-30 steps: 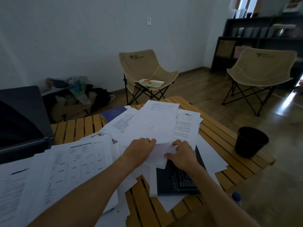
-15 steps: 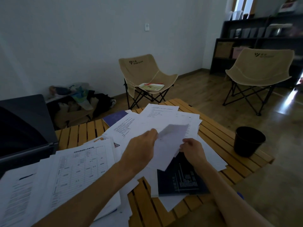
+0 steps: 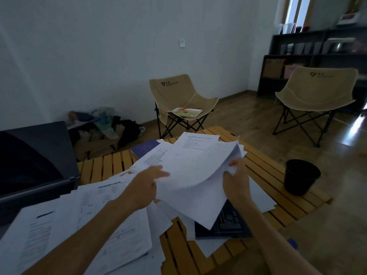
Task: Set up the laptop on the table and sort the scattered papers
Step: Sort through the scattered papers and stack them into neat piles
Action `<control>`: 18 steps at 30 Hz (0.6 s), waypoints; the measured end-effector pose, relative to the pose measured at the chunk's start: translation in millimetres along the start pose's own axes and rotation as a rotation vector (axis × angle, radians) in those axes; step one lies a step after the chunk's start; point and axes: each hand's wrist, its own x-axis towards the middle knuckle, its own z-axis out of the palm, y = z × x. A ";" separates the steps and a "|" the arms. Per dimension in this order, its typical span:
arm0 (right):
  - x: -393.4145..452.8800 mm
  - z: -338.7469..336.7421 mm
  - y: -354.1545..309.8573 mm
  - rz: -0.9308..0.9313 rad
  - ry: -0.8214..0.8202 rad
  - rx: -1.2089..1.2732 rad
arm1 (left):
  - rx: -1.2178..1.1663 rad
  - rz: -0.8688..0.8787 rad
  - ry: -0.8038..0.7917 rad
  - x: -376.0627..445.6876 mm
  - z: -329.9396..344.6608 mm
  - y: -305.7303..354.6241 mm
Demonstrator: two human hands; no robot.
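Laptop (image 3: 33, 161) left of papers (image 3: 111, 219) (both on table (image 3: 264, 171)).

Thin matt white paper sheets (image 3: 190, 175) are bending softly between the left hand (image 3: 143, 187) and the right hand (image 3: 236, 181). Under them the slatted wooden table (image 3: 264, 169) is showing a smooth yellow finish. Right of the right hand, a matt black bin (image 3: 300, 176) is standing.

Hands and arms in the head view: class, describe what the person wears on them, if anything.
Both forearms are bare as far as the frame shows, with no sleeve in sight. The left hand and right hand wear no gloves; no watch, ring or bracelet is visible in the dim light.
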 end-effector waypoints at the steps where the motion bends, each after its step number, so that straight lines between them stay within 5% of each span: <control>1: -3.4 1.4 -1.7 -0.020 -0.027 -0.026 | -0.072 -0.048 -0.096 -0.3 5.4 1.6; 3: -10.4 4.9 -6.8 -0.078 -0.070 -0.093 | -0.164 -0.069 -0.134 4.7 14.3 10.8; 7: -10.5 7.9 -17.3 -0.235 -0.018 -0.216 | -0.443 -0.092 0.051 36.3 10.6 57.4; 10: -13.0 13.8 -15.1 -0.208 -0.141 -0.181 | -0.598 -0.175 0.005 66.6 -7.2 95.2; 13: -21.4 24.0 -20.2 -0.385 -0.197 -0.406 | -0.593 -0.166 -0.046 83.8 -23.4 121.8; 18: -46.9 53.4 -45.0 -0.784 -0.065 -0.588 | -0.294 -0.094 0.237 83.2 -29.1 129.2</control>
